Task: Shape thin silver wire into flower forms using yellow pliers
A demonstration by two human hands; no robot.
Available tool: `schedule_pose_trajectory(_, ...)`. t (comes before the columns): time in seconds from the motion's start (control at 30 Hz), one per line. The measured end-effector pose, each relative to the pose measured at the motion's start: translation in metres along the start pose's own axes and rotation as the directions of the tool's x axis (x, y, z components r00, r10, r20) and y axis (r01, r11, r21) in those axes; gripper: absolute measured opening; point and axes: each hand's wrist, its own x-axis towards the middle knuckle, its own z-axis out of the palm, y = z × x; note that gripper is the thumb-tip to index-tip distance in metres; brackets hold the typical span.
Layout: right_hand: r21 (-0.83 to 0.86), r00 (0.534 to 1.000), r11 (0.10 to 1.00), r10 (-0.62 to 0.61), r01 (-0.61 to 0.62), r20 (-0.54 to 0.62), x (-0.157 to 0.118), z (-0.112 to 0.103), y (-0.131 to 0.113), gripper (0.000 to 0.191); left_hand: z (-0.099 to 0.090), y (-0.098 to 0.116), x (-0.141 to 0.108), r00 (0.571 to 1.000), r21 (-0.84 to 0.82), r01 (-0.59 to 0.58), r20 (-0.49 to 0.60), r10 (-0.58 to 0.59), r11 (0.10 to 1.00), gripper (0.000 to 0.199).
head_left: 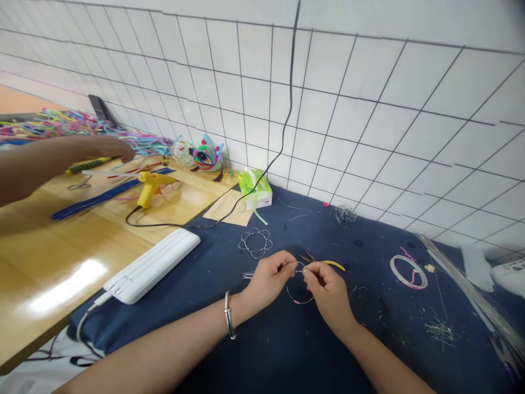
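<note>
My left hand [273, 279], with a silver bangle at the wrist, pinches the thin wire of a ring at its left side. Opposite it, my right hand [328, 290] pinches the same wire, the fingertips of both hands nearly touching. Between and below them hangs the wire ring [301, 302], with a small pink piece on its lower edge. Just behind my fingers lie pliers [336, 265] with yellow handles, partly hidden by my right hand. A flower-shaped wire piece [256, 242] rests on the dark blue cloth to the upper left of my hands.
A white power strip [151, 265] and yellow glue gun [150, 189] are at left, where another person's arm [53, 164] reaches in. A tissue pack [256, 189] stands by the wall. Tape roll [409, 272], wire scraps [443, 331] and long wires [471, 295] lie right.
</note>
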Motion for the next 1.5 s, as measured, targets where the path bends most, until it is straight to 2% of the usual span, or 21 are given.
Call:
schedule_pose_trajectory(0.2,0.032,0.998,0.998,0.045,-0.046,0.033,-0.002,0.001,0.006,0.019,-0.001,-0.001,-0.002,0.998,-0.013,-0.055,0.023,0.055,0.998,0.012)
schedule_pose_trajectory(0.33,0.204,0.992,0.977,0.037,-0.060,0.117,-0.002,-0.001,0.003,0.030,-0.002,0.003,-0.004,0.997,-0.053,-0.072,0.009,0.072,0.996,0.014)
schedule_pose_trajectory(0.43,0.290,0.994,0.957,-0.002,-0.030,0.110,-0.003,-0.003,-0.002,0.036,-0.003,0.005,-0.005,0.994,-0.052,-0.109,-0.026,0.107,0.993,0.017)
schedule_pose_trajectory(0.6,0.211,0.997,0.977,-0.031,0.016,0.069,-0.006,-0.002,-0.003,0.025,-0.004,0.006,-0.006,0.986,-0.032,-0.164,-0.029,0.163,0.986,0.016)
schedule_pose_trajectory(0.73,0.136,0.998,0.990,-0.047,0.043,0.031,-0.006,0.000,0.000,0.022,-0.005,0.003,-0.004,0.995,-0.201,-0.087,0.025,0.094,0.976,0.017)
schedule_pose_trajectory(0.83,0.115,0.999,0.993,-0.037,0.037,-0.007,-0.006,0.002,0.003,0.023,-0.006,-0.001,-0.002,0.995,-0.375,-0.018,0.085,0.054,0.927,0.023)
schedule_pose_trajectory(0.97,0.108,0.998,0.993,-0.034,0.039,-0.044,-0.007,0.002,0.005,0.024,-0.007,-0.007,0.000,0.990,-0.460,0.067,0.142,-0.001,0.885,0.029)
schedule_pose_trajectory(1.07,0.104,0.996,0.993,-0.040,0.048,-0.078,-0.008,0.001,0.006,0.022,-0.006,-0.008,-0.001,0.982,-0.451,0.099,0.187,-0.015,0.887,0.030)
schedule_pose_trajectory(1.2,0.127,0.995,0.990,-0.042,0.053,-0.086,-0.008,0.000,0.006,0.021,-0.006,-0.006,-0.003,0.980,-0.373,0.058,0.200,0.019,0.926,0.022)
schedule_pose_trajectory(1.3,0.199,0.997,0.979,-0.034,0.047,-0.067,-0.008,0.000,0.005,0.022,-0.006,-0.005,-0.003,0.984,-0.320,0.000,0.168,0.057,0.948,0.017)
schedule_pose_trajectory(1.5,0.291,0.999,0.956,-0.031,0.040,-0.037,-0.009,0.002,0.005,0.023,-0.008,-0.005,-0.002,0.993,-0.202,-0.071,0.078,0.088,0.977,0.019)
